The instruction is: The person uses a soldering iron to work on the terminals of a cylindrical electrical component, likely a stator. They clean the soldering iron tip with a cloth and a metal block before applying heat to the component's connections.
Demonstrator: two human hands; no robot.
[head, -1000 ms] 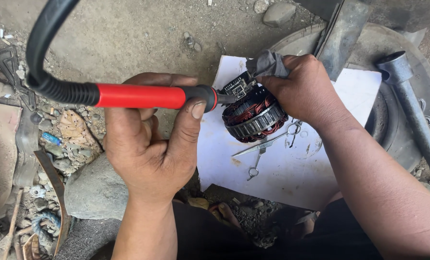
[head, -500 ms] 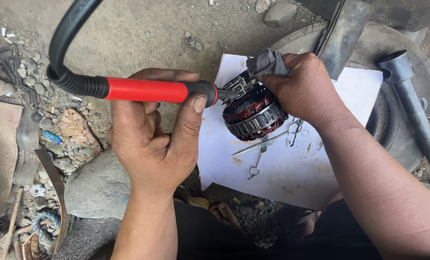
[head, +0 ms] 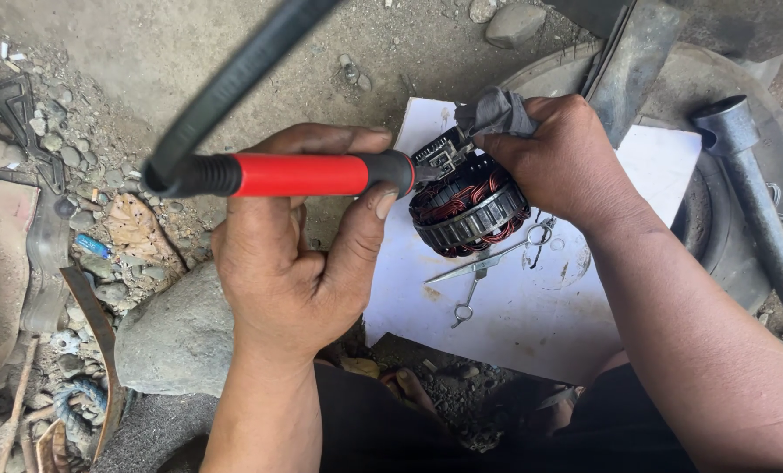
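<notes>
**Soldering at the stator**

My left hand [head: 295,263] is wrapped around the red-handled soldering iron with black cable [head: 299,174]. My right hand [head: 558,162] pinches a grey rag [head: 495,112] against the round copper-wound stator with steel ring [head: 468,210], over white paper [head: 584,324]. I judge it heavy and rigid, windings fragile; grip the ring. No containers visible.

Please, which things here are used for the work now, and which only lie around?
In use:
left hand holding the red-handled soldering iron
right hand holding the grey cloth on the copper-wound coil ring

Lying about:
scissors on the white sheet
metal pipe
big stone
round metal disc
</notes>
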